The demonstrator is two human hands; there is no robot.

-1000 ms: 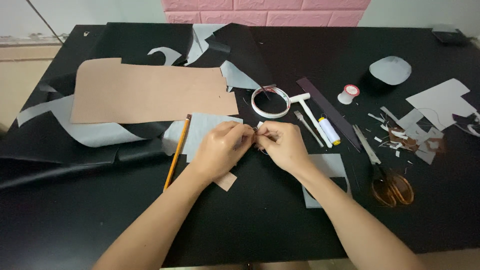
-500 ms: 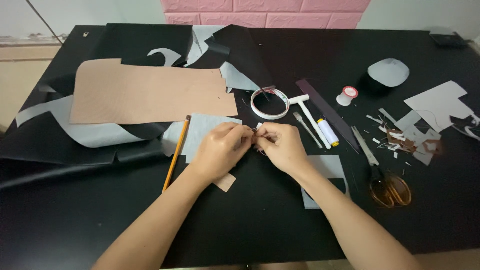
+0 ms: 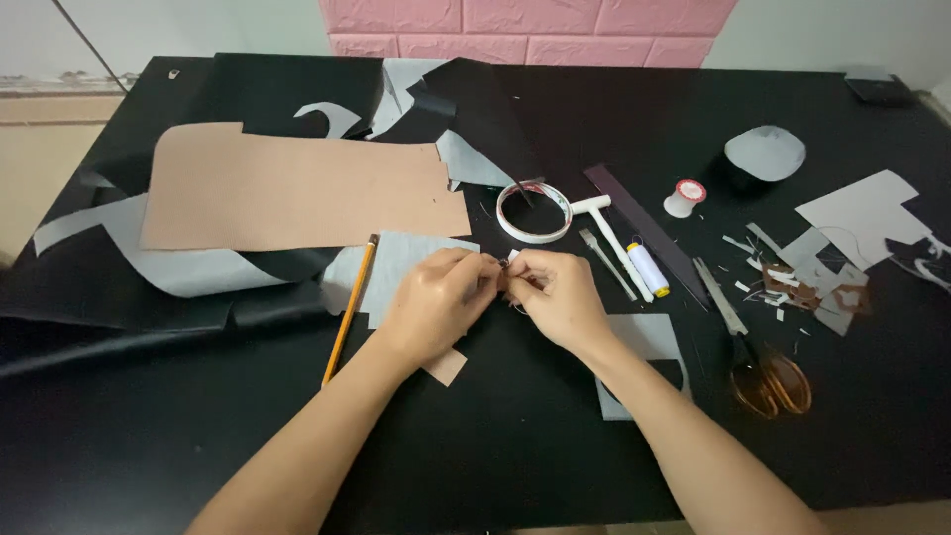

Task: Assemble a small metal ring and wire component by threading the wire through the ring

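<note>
Tabletop [image 3: 475,466], black and broad, carries everything here, and the work sits near its middle, just in front of the person. The largest sheet, a tan cardboard piece [image 3: 297,193], lies flat to the left and beyond the hands, with grey cut-outs around it. A yellow pencil [image 3: 350,307] lies just left of the left hand, its long axis running away from the person, slightly tilted. To the right, well apart from the hands, lie scissors [image 3: 758,362] with amber handles, and beyond the fingers a white tape ring [image 3: 535,211].

The left hand [image 3: 436,302] and right hand [image 3: 560,297] meet fingertip to fingertip, both curled nearly closed. Between them is a tiny white scrap [image 3: 512,257], pinched at the fingertips and showing just above them; which hand truly grips it I cannot tell. It lies equally near both hands, right at their meeting point, held just above the tabletop.
</note>
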